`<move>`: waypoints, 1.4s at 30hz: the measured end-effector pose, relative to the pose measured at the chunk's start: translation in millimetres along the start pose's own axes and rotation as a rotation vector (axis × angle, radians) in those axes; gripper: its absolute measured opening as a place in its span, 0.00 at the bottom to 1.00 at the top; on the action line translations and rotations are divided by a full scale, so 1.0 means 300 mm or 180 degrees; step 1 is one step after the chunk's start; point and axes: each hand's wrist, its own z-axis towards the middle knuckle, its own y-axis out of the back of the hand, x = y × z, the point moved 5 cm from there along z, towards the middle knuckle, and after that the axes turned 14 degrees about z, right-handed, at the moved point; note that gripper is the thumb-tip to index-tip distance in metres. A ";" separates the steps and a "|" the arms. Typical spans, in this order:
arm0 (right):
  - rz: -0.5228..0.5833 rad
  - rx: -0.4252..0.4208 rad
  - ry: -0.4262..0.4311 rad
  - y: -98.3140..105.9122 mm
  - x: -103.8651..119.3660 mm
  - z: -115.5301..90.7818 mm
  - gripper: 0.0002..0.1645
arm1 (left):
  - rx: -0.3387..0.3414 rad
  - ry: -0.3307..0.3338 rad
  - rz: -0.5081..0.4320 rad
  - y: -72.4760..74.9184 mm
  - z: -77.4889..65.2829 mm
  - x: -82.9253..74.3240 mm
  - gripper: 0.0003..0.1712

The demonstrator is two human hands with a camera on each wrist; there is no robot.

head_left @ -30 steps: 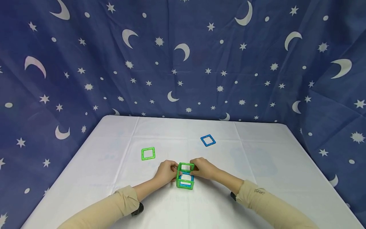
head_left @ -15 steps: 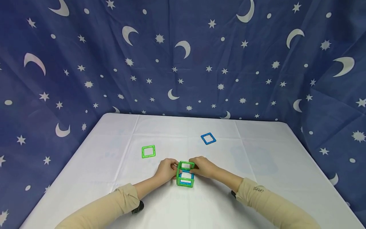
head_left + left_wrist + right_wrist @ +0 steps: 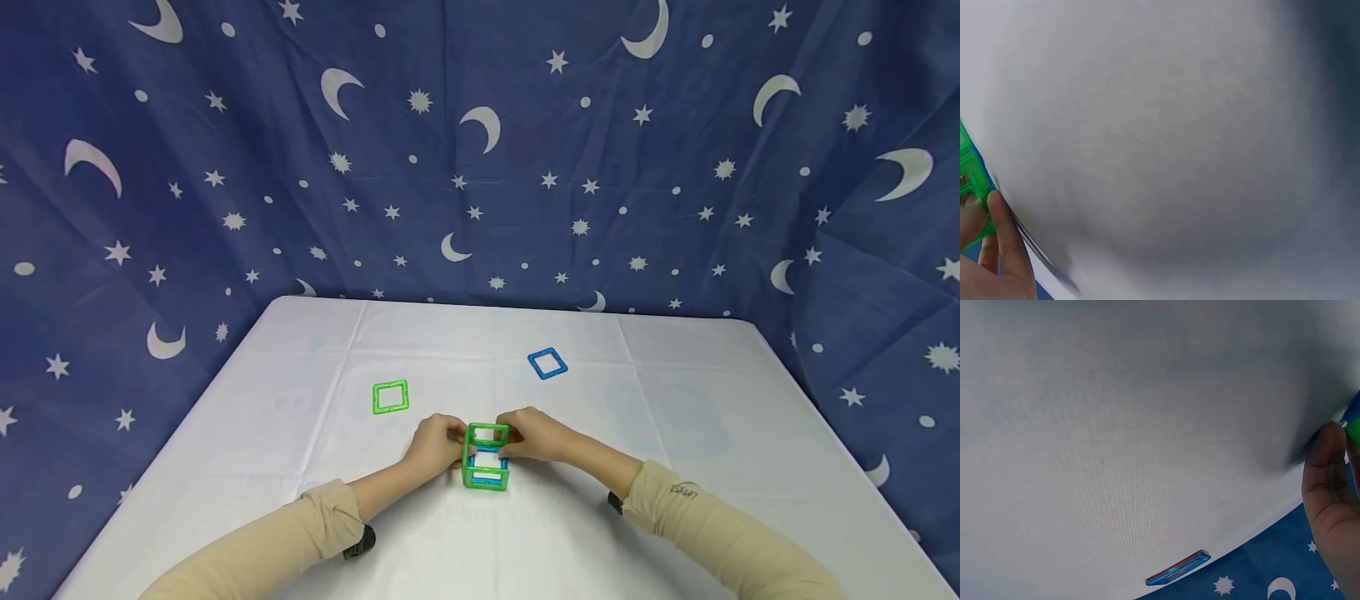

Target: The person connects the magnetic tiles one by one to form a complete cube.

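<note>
A small box of square magnetic tiles stands near the table's middle; its green walls (image 3: 467, 457) rise at the far, near and left sides around a blue tile (image 3: 487, 481) at the bottom. My left hand (image 3: 435, 442) grips the left wall, thumb inside and fingers outside, as the left wrist view shows on the green tile (image 3: 979, 169). From the right, my right hand (image 3: 538, 437) pinches at the box's far right corner, where the far wall ends. Only a bit of green tile (image 3: 1354, 430) shows beyond the fingers in the right wrist view.
A loose green square tile (image 3: 391, 397) lies flat behind my left hand. Farther back and to the right lies a blue square tile (image 3: 547, 363). A white cloth covers the table (image 3: 480, 342), and a blue curtain (image 3: 525, 167) with moons and stars hangs behind it.
</note>
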 end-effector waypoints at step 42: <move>-0.0982 0.0242 0.1061 0.061 0.051 0.164 0.12 | -0.0059 -0.0234 0.0194 0.051 -0.054 0.017 0.08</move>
